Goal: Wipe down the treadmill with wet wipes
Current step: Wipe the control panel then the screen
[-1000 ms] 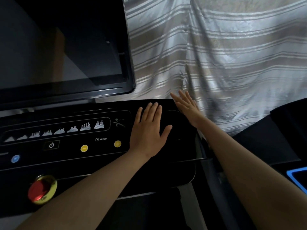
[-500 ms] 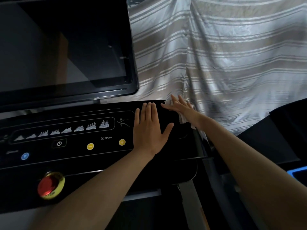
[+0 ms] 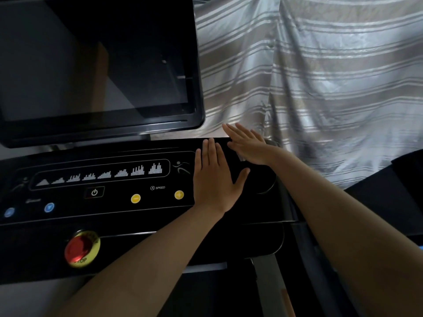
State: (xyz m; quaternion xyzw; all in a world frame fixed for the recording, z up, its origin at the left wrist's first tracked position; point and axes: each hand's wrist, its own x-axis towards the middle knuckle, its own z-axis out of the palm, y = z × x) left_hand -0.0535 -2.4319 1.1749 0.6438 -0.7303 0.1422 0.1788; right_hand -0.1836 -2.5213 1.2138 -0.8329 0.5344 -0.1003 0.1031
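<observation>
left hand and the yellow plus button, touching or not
Apart. The head view shows a strip of black console between the left hand and the yellow plus button.

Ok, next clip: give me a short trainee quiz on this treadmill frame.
1. True or false: the left hand is curled into a fist.
2. Which button is nearest the left hand? A) power B) yellow plus C) red stop
3. What hangs behind the console?

Key
1. False: it lies flat on the console, fingers straight.
2. B
3. A striped curtain
</observation>
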